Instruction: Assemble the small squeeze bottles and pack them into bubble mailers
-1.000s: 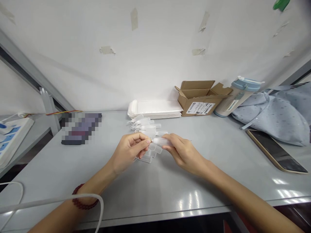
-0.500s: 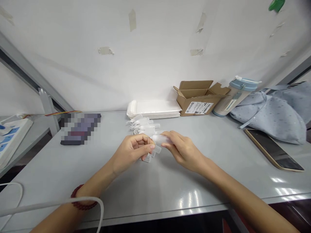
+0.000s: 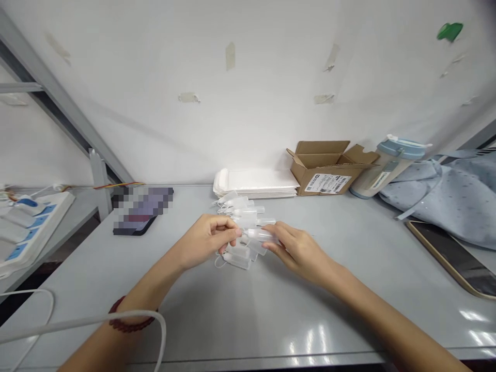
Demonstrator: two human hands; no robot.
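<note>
My right hand [image 3: 296, 250] grips a small translucent plastic bottle [image 3: 260, 235] lying sideways just above the grey table [image 3: 232, 315]. My left hand [image 3: 207, 240] pinches its fingers at the bottle's left tip, on a small part I cannot make out. Both hands hover over a pile of several similar clear bottles [image 3: 242, 227] with thin loops, spread across the middle of the table.
A stack of white flat bags [image 3: 256, 182] lies against the wall. An open cardboard box [image 3: 325, 165], a blue-lidded tumbler [image 3: 391, 163] and a blue cloth bag [image 3: 453, 194] are at the right. A phone [image 3: 461, 258] lies right; a power strip [image 3: 23, 222] left.
The view has shifted down and to the right. My hands stay together on the bottle, with my left fingers still pinching at its tip.
</note>
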